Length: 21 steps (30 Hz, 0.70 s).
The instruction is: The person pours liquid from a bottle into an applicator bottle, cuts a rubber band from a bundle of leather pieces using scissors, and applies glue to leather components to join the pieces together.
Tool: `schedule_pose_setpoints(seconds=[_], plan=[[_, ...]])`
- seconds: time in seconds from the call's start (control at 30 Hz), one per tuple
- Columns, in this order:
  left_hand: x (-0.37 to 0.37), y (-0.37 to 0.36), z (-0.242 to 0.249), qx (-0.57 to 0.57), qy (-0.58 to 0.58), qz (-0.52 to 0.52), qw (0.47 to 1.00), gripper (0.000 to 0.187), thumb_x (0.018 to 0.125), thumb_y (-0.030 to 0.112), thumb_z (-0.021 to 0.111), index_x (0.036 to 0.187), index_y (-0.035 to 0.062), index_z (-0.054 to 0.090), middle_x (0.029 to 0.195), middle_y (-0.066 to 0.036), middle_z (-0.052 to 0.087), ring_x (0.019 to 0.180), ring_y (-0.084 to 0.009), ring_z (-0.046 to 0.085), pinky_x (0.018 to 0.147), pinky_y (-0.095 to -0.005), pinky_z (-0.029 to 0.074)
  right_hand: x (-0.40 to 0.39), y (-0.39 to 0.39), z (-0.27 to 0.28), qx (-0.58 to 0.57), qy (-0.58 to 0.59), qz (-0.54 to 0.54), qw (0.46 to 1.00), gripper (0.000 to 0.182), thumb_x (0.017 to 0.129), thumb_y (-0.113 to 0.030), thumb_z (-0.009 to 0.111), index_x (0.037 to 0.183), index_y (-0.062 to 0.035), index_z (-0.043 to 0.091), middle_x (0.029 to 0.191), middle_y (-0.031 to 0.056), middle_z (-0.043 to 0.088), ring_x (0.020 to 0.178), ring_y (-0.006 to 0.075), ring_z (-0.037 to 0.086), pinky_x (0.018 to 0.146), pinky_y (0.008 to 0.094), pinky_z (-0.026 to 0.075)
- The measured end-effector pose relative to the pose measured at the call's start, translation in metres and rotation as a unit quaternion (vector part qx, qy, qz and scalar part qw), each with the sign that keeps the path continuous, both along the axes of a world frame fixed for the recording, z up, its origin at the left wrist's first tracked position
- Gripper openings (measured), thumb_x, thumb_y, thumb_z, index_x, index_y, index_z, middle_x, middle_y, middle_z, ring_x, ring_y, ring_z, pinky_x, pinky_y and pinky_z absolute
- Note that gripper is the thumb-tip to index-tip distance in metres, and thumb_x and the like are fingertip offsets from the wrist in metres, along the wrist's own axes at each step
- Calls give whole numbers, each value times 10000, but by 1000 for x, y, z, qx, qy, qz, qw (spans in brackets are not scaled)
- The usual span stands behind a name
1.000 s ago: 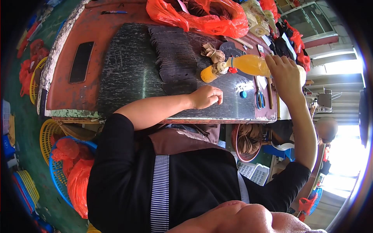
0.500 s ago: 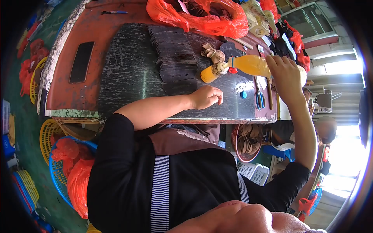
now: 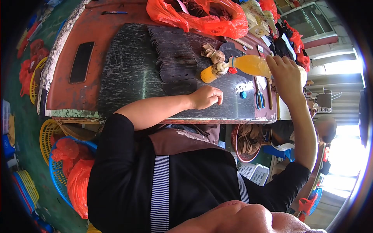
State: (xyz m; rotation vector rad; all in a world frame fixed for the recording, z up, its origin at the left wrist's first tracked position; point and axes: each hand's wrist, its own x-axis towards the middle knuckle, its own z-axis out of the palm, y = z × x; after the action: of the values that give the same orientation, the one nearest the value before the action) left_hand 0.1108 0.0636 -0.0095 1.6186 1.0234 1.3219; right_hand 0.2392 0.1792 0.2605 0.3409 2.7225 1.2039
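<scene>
My right hand [image 3: 285, 77] is wrapped round the base end of a large clear bottle [image 3: 250, 65] of yellow liquid. The bottle is tilted, its neck against the mouth of a small yellow bottle [image 3: 208, 74] with a crusted top. My left hand [image 3: 206, 97] lies on the near part of the dark board [image 3: 128, 77], fingers curled in, with nothing seen in it. A blue cap [image 3: 243, 94] is to its right. Left of the small bottle lies a row of overlapping dark pieces [image 3: 173, 54]. Tan pieces [image 3: 212, 53] sit behind the small bottle.
Blue-handled scissors [image 3: 260, 100] lie at the table's right. A red plastic bag [image 3: 221, 27] is at the back and a black flat block [image 3: 82, 62] at the left. Below the edge stand a basket of brown pieces [image 3: 248, 141] and a blue basket [image 3: 58, 174]. Another person [image 3: 325, 129] is at the right.
</scene>
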Motion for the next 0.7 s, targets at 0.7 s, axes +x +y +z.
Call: schedule_pose_setpoints(seconds=[0.7], plan=[[-1,-1,1,4,1,2,1000,195,782,-11,412,803,-20,606,844,-117,667,828,-233,635,802,-359,493,-2,2,0,15,19,62,998,295,790,-76,627,1078,-86,567,919,49,631,901,220,642,757,352,506]])
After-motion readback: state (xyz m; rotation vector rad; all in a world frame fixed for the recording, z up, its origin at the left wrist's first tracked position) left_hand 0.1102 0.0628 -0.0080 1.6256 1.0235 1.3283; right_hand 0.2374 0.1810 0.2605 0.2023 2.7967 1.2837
